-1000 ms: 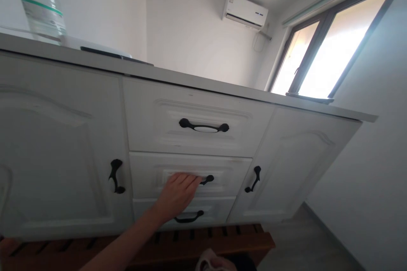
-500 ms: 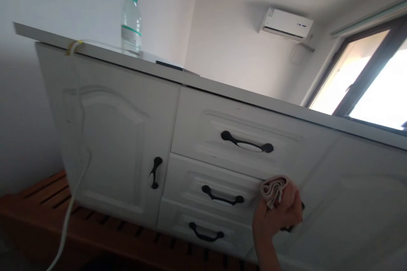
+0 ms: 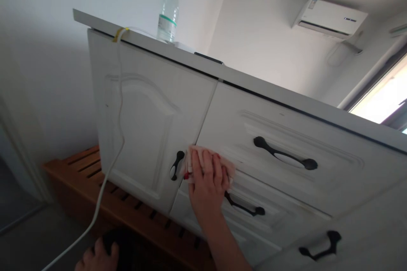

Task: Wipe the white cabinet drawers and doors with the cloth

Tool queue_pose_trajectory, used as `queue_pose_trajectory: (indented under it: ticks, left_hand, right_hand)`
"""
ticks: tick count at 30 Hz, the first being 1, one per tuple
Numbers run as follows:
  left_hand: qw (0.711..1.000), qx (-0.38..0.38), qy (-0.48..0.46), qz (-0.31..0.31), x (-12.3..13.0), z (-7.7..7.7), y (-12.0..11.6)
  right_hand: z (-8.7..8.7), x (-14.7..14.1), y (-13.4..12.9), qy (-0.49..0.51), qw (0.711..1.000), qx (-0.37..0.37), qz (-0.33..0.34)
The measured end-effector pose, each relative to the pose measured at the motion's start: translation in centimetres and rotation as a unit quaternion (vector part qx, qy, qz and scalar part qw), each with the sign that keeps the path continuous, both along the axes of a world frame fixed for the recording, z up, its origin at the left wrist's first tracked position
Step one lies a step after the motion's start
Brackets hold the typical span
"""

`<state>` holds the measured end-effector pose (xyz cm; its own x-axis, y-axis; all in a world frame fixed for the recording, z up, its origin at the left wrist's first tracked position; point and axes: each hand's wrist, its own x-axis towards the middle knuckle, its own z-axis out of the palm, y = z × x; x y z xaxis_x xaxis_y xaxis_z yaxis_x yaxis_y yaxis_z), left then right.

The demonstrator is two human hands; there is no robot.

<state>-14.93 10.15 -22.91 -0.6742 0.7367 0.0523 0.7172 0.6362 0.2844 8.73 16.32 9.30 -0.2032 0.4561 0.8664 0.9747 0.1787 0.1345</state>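
Note:
My right hand (image 3: 206, 190) presses a folded pink cloth (image 3: 227, 165) against the white cabinet front, fingers bent over it. The cloth lies across the seam between the top and middle drawers, just right of the left door's black handle (image 3: 177, 165). Below the hand is the middle drawer's handle (image 3: 246, 207), partly covered by it. The top drawer's handle (image 3: 284, 154) is to the right. At the bottom edge my left hand (image 3: 98, 258) rests by a dark object I cannot make out, its fingers a little apart and partly cut off by the frame.
A white cable (image 3: 121, 106) hangs down the left door from yellow tape (image 3: 119, 34). On the cabinet top stand a green-capped bottle (image 3: 168, 12) and a flat dark object (image 3: 208, 58). A slatted wooden bench (image 3: 73, 186) supports the cabinet. An air conditioner (image 3: 332, 19) hangs on the wall.
My right hand has moved the cloth left along the drawers, from the right door's handle to near the left door's handle. The view has shifted left, and my left hand has come into sight.

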Motion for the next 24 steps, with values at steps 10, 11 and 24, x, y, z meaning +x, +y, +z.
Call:
queue_pose_trajectory:
  ticks: [10,11,24]
  left_hand:
    - [0.998,-0.041,0.035,0.037,0.8,0.3,0.1]
    - [0.997,-0.036,0.05,0.039,1.0,0.4,0.1]
    - [0.999,0.023,0.031,0.028,0.2,-3.7,0.5]
  right_hand:
    - [-1.8,-1.6,-0.2,0.054,0.996,-0.023,0.068]
    - [-2.4,-1.5,-0.5,0.071,0.995,-0.034,0.067]
    - [1.4,1.0,0.3,0.008,0.995,0.016,0.102]
